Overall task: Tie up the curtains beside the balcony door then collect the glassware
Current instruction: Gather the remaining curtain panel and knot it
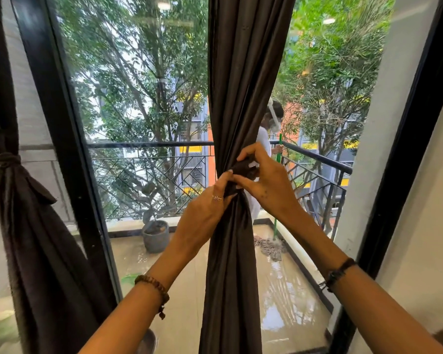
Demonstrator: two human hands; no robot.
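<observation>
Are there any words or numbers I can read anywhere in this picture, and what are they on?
None: no words, labels or numbers show anywhere.
The middle curtain and its tie band, held by the left hand and right hand, are plain dark cloth.
The tied curtain at the left is plain too.
The buildings behind the trees show only coloured panels, no readable signs.

Black-framed window, wet balcony floor
</observation>
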